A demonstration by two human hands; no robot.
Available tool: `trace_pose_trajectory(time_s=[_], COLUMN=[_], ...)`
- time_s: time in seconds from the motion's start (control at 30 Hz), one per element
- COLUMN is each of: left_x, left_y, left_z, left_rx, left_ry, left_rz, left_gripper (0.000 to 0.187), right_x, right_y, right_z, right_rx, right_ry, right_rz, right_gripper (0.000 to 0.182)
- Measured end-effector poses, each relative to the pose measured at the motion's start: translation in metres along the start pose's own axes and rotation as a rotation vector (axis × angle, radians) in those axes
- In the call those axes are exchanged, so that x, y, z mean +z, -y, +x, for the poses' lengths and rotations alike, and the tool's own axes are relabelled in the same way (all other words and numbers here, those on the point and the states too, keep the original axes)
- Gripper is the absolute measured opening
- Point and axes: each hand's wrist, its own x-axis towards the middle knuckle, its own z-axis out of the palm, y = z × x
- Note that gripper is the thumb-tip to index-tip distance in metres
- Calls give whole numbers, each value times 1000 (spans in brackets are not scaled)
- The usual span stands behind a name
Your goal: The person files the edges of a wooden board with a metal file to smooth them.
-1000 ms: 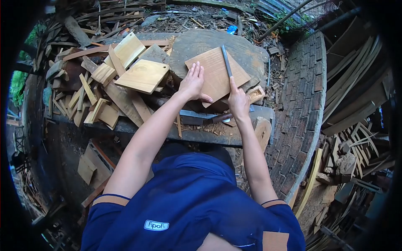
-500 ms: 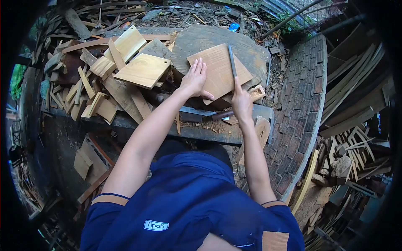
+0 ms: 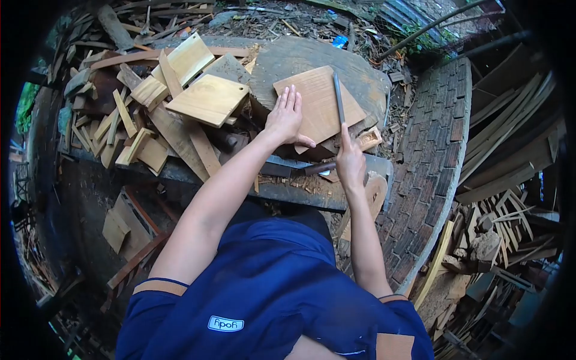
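A square brown wooden board (image 3: 318, 99) lies on the wide grey wood block (image 3: 288, 57). My left hand (image 3: 286, 120) presses flat on the board's left side, fingers stretched together and thumb out near its front corner. In my right hand (image 3: 351, 161) is a long, dark, narrow file (image 3: 339, 99), its index finger stretched along the tool. The file lies across the board's right part, pointing away from me. Its near end is hidden in the closed fingers. Below the board lies a saw with a dark handle (image 3: 320, 167).
Pale boards with a corner hole (image 3: 207, 101) are stacked left of the block, beside a heap of offcuts (image 3: 114, 129). A small hollowed wood piece (image 3: 368, 140) sits right of the board. A brick surface (image 3: 435, 120) runs along the right, with piled wood beyond.
My right hand has drawn the file a little toward me over the board. The left hand stays flat on the board. The whole view has shifted slightly.
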Motion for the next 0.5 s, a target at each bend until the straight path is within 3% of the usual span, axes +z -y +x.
trace_pose_trajectory(time_s=[0.1, 0.3, 0.5], left_x=[0, 3, 4], left_y=[-1, 1, 3], left_z=[-4, -2, -6], left_rx=[3, 22, 16], left_ry=[-24, -34, -40], left_rz=[-39, -13, -31], left_gripper=[145, 145, 144], right_x=[-8, 8, 0], right_y=[0, -18, -8], right_z=[-16, 49, -3], right_rx=[-12, 64, 46], right_ry=[83, -28, 37], right_rz=[-27, -25, 22], right_gripper=[55, 52, 56])
